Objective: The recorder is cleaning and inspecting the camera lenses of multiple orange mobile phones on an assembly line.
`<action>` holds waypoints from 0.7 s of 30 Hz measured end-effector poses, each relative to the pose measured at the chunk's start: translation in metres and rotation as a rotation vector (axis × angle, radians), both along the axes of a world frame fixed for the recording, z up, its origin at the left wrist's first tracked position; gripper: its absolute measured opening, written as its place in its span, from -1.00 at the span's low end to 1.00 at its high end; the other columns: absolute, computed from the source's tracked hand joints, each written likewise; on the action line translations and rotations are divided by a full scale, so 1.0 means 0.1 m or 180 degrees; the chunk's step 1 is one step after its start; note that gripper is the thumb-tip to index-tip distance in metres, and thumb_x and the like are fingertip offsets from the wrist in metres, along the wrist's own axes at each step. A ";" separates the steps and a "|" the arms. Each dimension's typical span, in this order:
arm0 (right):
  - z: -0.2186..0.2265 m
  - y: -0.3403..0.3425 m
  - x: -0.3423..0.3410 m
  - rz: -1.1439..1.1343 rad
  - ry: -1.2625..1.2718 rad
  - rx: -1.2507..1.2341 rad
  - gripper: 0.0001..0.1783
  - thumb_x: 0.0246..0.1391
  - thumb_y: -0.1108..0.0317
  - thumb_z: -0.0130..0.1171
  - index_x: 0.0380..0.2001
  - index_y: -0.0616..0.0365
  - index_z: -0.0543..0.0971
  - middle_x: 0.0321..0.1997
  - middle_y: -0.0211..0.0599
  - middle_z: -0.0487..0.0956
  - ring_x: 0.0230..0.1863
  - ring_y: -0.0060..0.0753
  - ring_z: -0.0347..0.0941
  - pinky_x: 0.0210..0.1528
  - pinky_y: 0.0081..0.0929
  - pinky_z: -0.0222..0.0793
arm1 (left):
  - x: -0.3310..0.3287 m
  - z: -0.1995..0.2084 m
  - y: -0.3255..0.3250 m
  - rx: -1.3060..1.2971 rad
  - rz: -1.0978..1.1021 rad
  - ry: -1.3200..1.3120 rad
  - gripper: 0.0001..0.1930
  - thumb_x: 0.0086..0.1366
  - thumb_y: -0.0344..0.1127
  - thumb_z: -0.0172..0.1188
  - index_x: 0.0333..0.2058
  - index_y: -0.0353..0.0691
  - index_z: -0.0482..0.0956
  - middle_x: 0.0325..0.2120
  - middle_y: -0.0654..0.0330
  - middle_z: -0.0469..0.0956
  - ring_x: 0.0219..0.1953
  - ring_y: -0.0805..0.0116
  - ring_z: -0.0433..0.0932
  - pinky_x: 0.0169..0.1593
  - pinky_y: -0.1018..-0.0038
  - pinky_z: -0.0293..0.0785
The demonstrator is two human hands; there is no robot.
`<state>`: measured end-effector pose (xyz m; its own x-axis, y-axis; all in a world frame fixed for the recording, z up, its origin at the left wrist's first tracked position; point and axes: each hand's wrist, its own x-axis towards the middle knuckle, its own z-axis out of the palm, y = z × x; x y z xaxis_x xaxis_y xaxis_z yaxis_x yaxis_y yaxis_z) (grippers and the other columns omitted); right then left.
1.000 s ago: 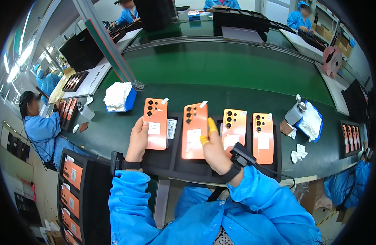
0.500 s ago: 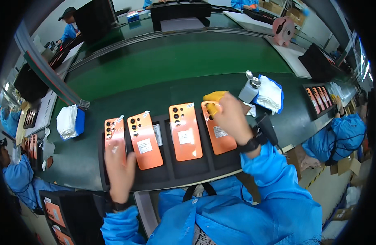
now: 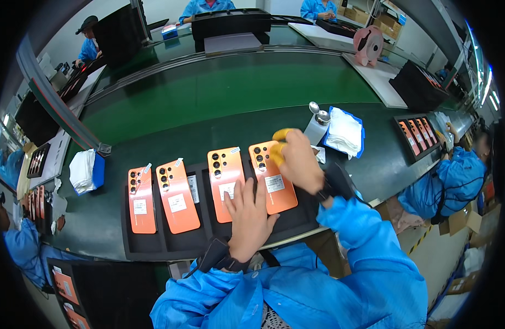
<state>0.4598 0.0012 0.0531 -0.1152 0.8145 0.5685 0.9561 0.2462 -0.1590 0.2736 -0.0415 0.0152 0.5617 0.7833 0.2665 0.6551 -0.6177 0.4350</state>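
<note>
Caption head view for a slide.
Four orange smartphones on a black tray; right hand at the rightmost, left hand over its neighbour.

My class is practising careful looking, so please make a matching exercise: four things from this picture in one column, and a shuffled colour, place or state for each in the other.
Things
1. Phones
2. Tray
3. Right hand
4. Bottle

Descriptions
A. Standing just left of a white stack
B. Wearing yellow finger covers
C. Black, beneath the phones
D. Orange, four in a row

Right pairs: 1-D, 2-C, 3-B, 4-A
</note>
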 end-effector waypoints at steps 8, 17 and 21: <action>1.26 -0.71 -0.51 0.2295 0.0952 0.0064 -0.85 -0.21 0.43 0.31 -0.46 0.00 0.64 -0.22 -0.35 0.53 -0.04 -0.16 0.46 0.16 0.04 0.20 | 0.00 -0.60 0.13 0.0315 0.0315 0.0047 -0.03 0.08 0.05 0.24 0.30 -0.41 0.00 0.24 -0.19 0.11 0.31 -0.24 0.03 0.29 -0.22 -0.17; -0.05 0.68 -0.51 -0.0274 0.1109 -0.1271 -0.75 -0.09 0.36 0.29 -0.26 0.08 0.60 -0.37 -0.24 0.66 -0.24 -0.23 0.56 0.06 -0.19 0.05 | -0.52 0.03 -0.05 0.0187 0.0783 0.0273 -0.17 0.02 -0.04 0.38 0.16 -0.41 0.25 0.19 -0.17 0.19 0.27 -0.22 0.08 0.23 -0.29 -0.16; -0.16 0.78 -0.52 -0.0638 0.1160 -0.1186 -0.77 -0.17 0.43 0.27 -0.33 0.09 0.62 -0.41 -0.21 0.64 -0.26 -0.11 0.56 0.19 0.00 -0.04 | -0.69 0.04 -0.02 0.0021 0.0854 0.0303 -0.17 -0.01 -0.11 0.42 0.18 -0.34 0.24 0.18 -0.16 0.20 0.27 -0.25 0.07 0.23 -0.29 -0.17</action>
<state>0.4075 0.0790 0.0368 0.2127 0.9538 0.2120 0.8453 -0.0707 -0.5296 0.2043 -0.0433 0.0196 0.3571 0.9058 0.2280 0.8333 -0.4192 0.3603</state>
